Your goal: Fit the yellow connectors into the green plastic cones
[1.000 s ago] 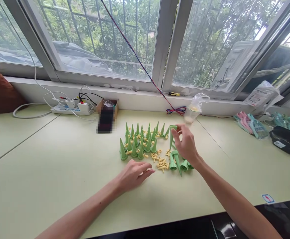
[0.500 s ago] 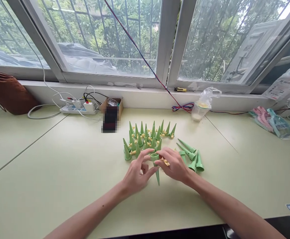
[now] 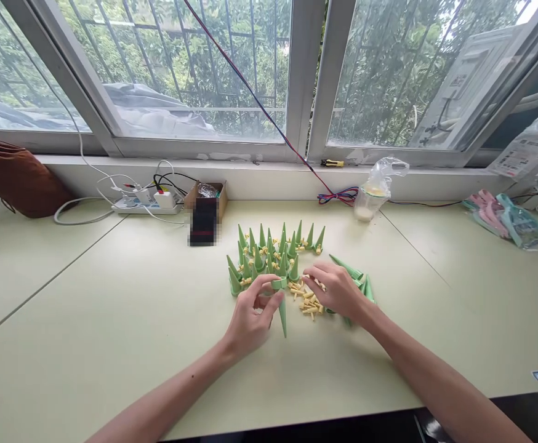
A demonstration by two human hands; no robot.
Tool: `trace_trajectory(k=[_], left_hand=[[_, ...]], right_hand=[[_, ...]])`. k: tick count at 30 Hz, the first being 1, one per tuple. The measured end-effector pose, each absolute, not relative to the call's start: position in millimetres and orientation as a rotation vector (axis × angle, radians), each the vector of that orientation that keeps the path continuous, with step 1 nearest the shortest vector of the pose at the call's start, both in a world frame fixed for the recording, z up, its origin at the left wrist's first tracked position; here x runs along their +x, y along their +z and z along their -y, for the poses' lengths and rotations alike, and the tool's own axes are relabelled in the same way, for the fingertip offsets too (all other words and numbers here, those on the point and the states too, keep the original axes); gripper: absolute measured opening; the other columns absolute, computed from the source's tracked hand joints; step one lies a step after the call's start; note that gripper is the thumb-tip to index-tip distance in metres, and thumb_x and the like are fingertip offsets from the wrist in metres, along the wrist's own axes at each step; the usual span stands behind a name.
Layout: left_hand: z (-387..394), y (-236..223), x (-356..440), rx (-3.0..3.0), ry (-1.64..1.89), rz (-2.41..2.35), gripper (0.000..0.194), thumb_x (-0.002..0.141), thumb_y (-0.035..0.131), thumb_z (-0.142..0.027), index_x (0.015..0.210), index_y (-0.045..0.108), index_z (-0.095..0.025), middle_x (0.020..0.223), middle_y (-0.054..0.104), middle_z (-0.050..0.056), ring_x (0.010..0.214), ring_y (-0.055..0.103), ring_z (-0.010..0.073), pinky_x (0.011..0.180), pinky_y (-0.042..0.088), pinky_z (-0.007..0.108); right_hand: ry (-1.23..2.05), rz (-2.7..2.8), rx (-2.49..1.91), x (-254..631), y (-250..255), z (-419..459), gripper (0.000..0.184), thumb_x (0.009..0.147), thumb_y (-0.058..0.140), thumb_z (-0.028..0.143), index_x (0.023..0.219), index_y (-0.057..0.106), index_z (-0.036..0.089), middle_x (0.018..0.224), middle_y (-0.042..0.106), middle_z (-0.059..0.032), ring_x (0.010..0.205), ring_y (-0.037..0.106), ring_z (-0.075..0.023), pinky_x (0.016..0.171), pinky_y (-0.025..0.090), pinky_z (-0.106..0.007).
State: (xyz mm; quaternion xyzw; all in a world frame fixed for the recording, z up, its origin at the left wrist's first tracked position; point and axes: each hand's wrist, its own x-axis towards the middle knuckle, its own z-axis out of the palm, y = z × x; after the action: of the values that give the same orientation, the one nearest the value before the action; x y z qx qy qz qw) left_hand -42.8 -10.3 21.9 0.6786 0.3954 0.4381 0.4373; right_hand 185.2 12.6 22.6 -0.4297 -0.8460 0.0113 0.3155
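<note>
Left hand (image 3: 253,317) pinched 1 green spike (image 3: 283,317) by its collar, thumb against fingers; long axis near vertical, tip down. Right hand (image 3: 339,290), fingertips nearly together, hung by loose yellow pieces (image 3: 311,306); couldn't tell whether it held 1. Pieces lay right of the left-hand grip, nearer the right hand.

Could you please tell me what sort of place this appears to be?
Probably a small indoor workspace: a pale worktop stands beneath a large window, with upright green cones and loose yellow pieces on it, and a power strip at the back.
</note>
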Motion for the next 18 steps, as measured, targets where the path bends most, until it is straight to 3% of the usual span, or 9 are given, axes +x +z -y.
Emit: trace_trajectory(k=[6, 18], left_hand=[[11, 23, -41, 1.548, 1.087, -0.945, 0.026, 0.096, 0.055, -0.043, 0.111, 0.053, -0.022, 0.074, 0.057, -0.004, 0.036, 0.039, 0.0036, 0.034, 0.031, 0.018], [13, 26, -41, 1.557, 1.079, -0.944, 0.028, 0.098, 0.053, -0.042, 0.116, 0.051, -0.021, 0.065, 0.049, -0.007, 0.036, 0.039, 0.0048, 0.036, 0.031, 0.018]], right_hand=[[0.082, 2.417, -1.098, 180, 22, -13, 0.021, 0.1, 0.05, 0.022, 0.087, 0.066, 0.017, 0.08, 0.059, -0.0051, 0.072, 0.051, -0.0164, 0.071, 0.04, -0.029], [0.069, 2.584, -1.126, 164, 25, -14, 0.019, 0.097, 0.054, 0.016, 0.079, 0.062, 0.016, 0.079, 0.049, -0.0021, 0.066, 0.04, -0.0138, 0.064, 0.034, -0.027]])
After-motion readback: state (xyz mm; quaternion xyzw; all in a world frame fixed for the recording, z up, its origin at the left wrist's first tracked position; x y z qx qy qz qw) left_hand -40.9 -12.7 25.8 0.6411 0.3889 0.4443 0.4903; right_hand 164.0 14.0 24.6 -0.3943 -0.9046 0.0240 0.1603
